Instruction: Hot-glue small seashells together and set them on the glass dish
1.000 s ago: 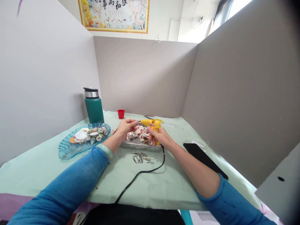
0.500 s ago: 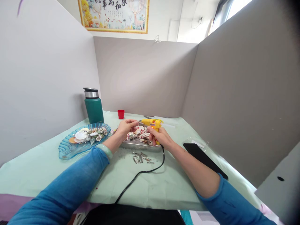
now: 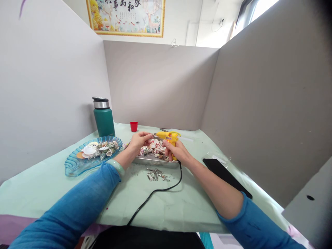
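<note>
A yellow hot glue gun (image 3: 169, 136) is in my right hand (image 3: 178, 151), its nozzle pointing left and a clear glue stick (image 3: 186, 139) jutting from its back. My left hand (image 3: 140, 141) is pinched closed close by the nozzle tip; what its fingertips hold is too small to make out. Below both hands lies a metal tray (image 3: 155, 162) of red-and-white seashells (image 3: 155, 147), partly covered by the hands. Several small metal clasps or pins (image 3: 156, 174) are scattered in front of the tray. From the gun's handle a black cord (image 3: 155, 191) curves toward the table's front edge.
On the left, a blue shell-shaped glass dish (image 3: 75, 169) carries more seashells. Behind it stands a green bottle (image 3: 104, 121), with a red cup (image 3: 134, 126) farther back. A flat black object (image 3: 225, 176) and clear plastic packaging (image 3: 218, 157) lie at right. Grey partitions (image 3: 160, 83) enclose the table.
</note>
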{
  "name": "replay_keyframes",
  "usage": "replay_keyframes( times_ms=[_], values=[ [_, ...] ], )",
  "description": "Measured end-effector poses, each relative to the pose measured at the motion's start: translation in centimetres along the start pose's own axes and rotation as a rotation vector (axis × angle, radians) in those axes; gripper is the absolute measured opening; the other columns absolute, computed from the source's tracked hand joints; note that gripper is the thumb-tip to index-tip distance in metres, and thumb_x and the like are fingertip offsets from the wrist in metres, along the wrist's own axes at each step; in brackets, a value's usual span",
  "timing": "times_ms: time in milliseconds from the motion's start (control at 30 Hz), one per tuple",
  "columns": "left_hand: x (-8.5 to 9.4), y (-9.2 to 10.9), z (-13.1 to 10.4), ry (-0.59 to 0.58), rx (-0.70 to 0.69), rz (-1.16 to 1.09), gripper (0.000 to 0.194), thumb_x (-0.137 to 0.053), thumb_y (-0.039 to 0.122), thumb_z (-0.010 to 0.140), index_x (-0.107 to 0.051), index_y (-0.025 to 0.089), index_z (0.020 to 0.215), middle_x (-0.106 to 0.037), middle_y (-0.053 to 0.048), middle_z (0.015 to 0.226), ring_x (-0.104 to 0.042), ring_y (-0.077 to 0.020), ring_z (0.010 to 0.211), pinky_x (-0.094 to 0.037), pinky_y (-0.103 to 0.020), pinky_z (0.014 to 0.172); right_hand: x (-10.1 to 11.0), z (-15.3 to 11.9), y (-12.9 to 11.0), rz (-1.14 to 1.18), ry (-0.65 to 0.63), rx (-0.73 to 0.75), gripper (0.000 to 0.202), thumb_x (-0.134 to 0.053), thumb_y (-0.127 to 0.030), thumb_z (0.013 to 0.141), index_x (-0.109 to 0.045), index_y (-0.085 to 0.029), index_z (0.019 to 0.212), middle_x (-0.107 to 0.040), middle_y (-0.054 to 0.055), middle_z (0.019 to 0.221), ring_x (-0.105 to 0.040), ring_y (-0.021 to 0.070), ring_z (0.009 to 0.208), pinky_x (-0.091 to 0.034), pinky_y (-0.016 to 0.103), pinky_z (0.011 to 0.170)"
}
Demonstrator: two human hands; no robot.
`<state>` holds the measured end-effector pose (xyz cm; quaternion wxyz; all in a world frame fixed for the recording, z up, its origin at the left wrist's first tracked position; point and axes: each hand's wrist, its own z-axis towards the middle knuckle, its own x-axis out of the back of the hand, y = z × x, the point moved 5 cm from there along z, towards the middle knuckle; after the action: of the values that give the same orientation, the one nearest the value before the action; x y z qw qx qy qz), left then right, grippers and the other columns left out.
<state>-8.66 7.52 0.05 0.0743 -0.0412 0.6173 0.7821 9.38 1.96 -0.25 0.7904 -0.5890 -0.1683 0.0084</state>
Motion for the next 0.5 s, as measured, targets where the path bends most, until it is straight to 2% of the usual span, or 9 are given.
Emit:
replay_keyframes(
  times_ms=[500],
  values=[
    [-0.03,0.07,-0.09,0.013,-0.003,0.000,0.030,-0.080,0.028,0.059,-0.065,0.010,0.078,-0.069,-0.007,0.072,-0.055,-0.0079,0.049,-0.046,-0.021,0.050,0.00,0.01,-0.06,-0.017,-0.005,0.022,0.048,-0.053,-0.060,0.081,-0.062,-0.013,0.079,-0.058,-0.001,0.044,-0.050,0.0089,0.035,-0.039,0.020,0.042]
  ],
)
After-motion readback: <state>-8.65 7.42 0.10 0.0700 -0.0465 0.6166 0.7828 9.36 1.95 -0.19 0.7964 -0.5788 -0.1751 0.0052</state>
